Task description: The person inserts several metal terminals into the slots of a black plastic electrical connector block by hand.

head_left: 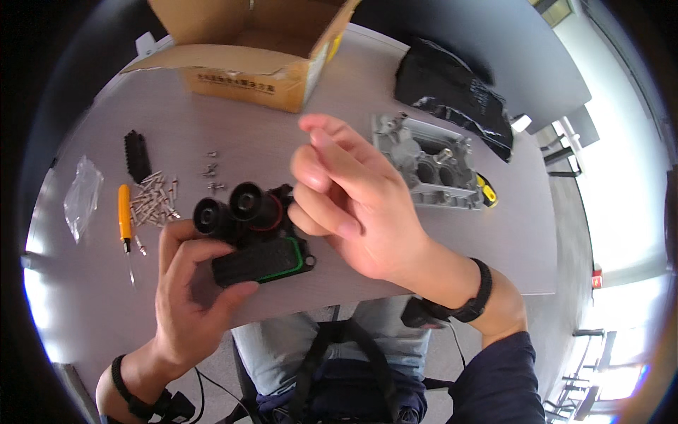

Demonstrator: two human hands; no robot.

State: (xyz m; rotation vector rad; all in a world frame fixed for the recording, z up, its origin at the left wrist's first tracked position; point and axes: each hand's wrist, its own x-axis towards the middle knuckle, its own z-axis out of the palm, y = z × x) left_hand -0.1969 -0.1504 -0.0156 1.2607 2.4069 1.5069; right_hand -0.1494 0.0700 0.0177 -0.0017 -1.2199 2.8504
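Observation:
My left hand (185,283) grips a black plastic housing (258,258) near the table's front edge, its fingers and thumb around the left end. Two round black ports (254,205) stick up from the housing, and a green seal runs along one side of its flat part. Just to the right, my right hand (360,198) is raised above the table with its fingers curled in. Nothing shows plainly between those fingers, and anything small in them is hidden. Left of the housing lie a pile of small metal screws (154,201) and a yellow-handled screwdriver (125,215).
An open cardboard box (247,81) stands at the back. A grey metal engine-like casting (438,166) sits at right, beside a black plastic bag (452,85) and a yellow-black tool (486,191). Farther left are a clear bag (83,194), a black strip (136,155) and several loose screws (210,169).

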